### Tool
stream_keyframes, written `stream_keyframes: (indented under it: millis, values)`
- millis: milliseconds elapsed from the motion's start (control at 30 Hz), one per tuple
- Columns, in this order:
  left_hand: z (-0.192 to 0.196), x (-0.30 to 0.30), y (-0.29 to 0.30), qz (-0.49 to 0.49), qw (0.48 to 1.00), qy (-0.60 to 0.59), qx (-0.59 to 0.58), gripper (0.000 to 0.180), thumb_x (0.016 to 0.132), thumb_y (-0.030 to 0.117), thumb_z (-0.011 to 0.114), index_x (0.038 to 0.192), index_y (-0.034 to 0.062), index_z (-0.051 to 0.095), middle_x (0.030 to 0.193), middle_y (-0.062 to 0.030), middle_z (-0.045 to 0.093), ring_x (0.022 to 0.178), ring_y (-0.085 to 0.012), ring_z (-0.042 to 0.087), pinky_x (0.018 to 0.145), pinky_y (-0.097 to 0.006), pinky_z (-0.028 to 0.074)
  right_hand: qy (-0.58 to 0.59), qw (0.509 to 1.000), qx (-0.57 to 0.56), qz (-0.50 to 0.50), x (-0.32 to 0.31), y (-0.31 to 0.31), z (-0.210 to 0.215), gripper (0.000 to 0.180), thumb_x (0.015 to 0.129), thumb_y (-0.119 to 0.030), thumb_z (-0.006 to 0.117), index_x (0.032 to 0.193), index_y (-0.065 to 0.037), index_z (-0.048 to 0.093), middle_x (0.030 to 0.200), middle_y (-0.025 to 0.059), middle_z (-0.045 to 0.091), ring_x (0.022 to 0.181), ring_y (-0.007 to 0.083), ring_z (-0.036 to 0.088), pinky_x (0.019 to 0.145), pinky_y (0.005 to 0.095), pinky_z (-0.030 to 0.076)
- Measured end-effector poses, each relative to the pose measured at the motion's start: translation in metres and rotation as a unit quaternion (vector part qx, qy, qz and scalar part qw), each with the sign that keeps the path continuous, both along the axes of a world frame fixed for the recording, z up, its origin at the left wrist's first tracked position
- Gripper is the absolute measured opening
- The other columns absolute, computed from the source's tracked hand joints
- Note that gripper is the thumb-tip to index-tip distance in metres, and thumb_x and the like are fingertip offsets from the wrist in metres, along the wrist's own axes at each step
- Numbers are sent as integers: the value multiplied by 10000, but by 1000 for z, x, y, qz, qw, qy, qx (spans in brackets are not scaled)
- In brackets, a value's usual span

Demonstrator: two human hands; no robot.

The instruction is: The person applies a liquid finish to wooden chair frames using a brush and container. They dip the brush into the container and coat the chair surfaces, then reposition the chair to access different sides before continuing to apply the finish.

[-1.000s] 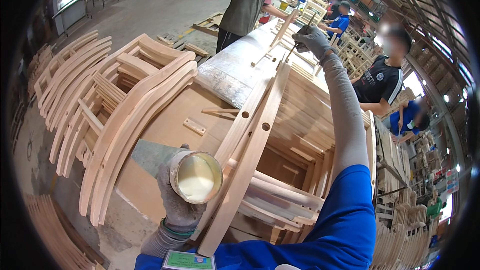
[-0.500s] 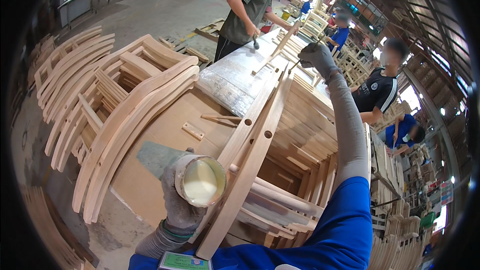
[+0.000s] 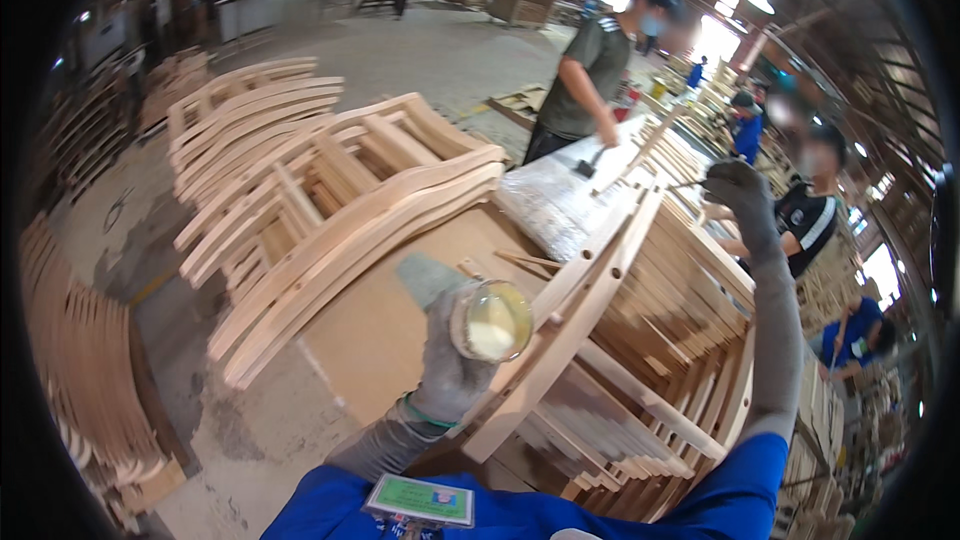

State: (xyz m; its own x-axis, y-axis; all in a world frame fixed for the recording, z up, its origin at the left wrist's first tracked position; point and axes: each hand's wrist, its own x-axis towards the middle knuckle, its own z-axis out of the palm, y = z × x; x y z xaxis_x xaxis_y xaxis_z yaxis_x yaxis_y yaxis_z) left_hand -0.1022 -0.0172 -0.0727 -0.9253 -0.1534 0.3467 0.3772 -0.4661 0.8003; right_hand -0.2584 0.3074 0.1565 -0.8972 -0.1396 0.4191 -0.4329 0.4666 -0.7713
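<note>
Grey-gloved left hand (image 3: 452,365) wraps round a cup (image 3: 508,300) of cream liquid (image 3: 492,340) at six o'clock; toward two o'clock, the right hand (image 3: 742,192) curls closed, apparently pinching a blurred thin stick (image 3: 686,185).

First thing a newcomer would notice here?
Probably the round, open cup of creamy pale liquid near the centre, held in the grey-gloved left hand. Next, the big stack of curved, pale wooden frames to its left. Then the grey-gloved right hand, stretched out at upper right with a thin, dark stick.
</note>
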Motion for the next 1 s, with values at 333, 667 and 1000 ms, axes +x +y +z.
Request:
stream_keyframes:
  millis: [333,667,1000]
  values:
    - [31,86,-31,14,995,58,-84,622,748,-72,619,1276,77,325,1255,-78,393,1174,-180,410,979,-324,382,54,973,-148,169,215,-123,-31,156,778,6,645,859,0,512,764,146,610,655,175,607,569,258,507]
    - [0,193,-57,122,992,-34,13,665,777,21,590,1336,48,231,1264,-87,382,1169,-197,413,983,-314,364,-78,950,-208,221,290,-178,-77,217,688,35,725,838,6,572,818,113,620,715,145,592,630,240,500]
    - [3,220,-124,-107,948,-142,264,731,790,12,625,1364,72,177,1326,-60,346,1202,-202,390,1009,-352,356,15,986,-92,137,340,-236,-105,174,665,11,747,774,-8,612,812,125,634,722,191,609,643,288,489]
